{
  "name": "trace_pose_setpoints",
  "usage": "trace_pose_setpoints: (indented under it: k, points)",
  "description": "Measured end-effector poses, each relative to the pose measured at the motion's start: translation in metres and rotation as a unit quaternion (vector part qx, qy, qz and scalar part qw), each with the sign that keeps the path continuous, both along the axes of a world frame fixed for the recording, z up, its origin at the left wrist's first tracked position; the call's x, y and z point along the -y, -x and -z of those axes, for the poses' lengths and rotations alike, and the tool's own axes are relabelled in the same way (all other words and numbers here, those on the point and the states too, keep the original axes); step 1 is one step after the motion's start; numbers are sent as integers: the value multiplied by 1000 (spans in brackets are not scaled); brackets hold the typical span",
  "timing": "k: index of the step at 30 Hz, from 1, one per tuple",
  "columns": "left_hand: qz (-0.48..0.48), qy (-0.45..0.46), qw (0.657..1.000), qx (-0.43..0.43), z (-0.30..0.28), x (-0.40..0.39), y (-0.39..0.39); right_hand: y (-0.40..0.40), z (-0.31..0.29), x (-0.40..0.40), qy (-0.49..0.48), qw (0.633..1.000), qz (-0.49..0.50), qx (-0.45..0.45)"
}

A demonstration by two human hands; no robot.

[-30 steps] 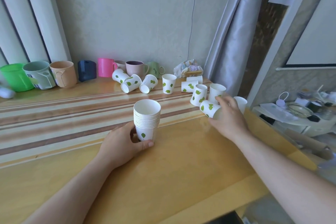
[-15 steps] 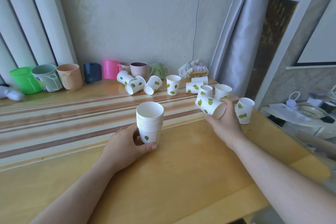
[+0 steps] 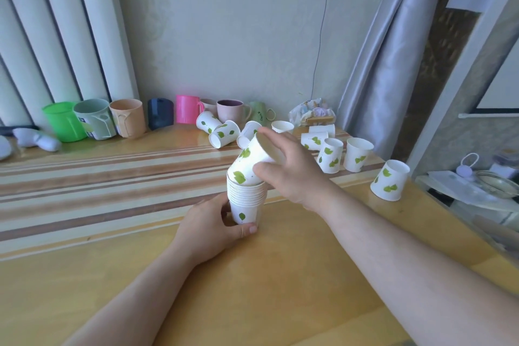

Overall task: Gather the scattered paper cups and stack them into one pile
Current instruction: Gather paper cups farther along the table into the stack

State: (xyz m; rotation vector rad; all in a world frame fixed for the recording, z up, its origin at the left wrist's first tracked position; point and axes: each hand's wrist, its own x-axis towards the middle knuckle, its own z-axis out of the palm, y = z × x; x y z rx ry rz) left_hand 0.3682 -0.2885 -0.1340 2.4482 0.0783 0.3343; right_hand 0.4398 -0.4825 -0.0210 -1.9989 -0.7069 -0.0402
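Observation:
A pile of white paper cups (image 3: 247,201) with green leaf prints stands upright on the wooden table (image 3: 252,284), and my left hand (image 3: 209,229) grips its base. My right hand (image 3: 292,171) holds one leaf-print paper cup (image 3: 248,161), tilted, with its bottom end entering the top of the pile. Loose cups remain behind and to the right: some lying on their sides (image 3: 224,133), two upright (image 3: 358,153), and one upside down (image 3: 390,180) near the right edge.
A row of coloured plastic and ceramic mugs (image 3: 127,118) lines the wall at the back. A snack packet (image 3: 313,114) lies by the grey curtain (image 3: 393,59). The table's right edge drops off beside a lower cluttered surface (image 3: 477,185).
My right hand lifted a cup from the group on the right and carried it left, onto the top of the pile. My left hand stayed on the pile.

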Motion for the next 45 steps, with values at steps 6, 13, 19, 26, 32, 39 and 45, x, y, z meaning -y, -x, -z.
trace_pose_setpoints:
  k: [6,13,19,26,32,39,45]
  points:
    - [-4,12,1000,0,0,0,3,1,-3,-15,124,989,10,84]
    - [-55,36,998,24,1,-2,2,0,18,-21,140,985,6,103]
    - [-59,23,998,32,0,-2,2,-2,35,5,94,994,-57,9]
    - [-64,10,998,20,-2,-3,1,-86,29,111,111,954,259,105]
    - [-64,-1,998,13,-4,-3,1,-133,43,218,396,860,321,0]
    - [-68,-8,998,6,-7,-1,2,-127,72,248,268,922,280,3]
    - [-68,2,998,-3,-7,0,3,-98,83,226,100,925,366,11]
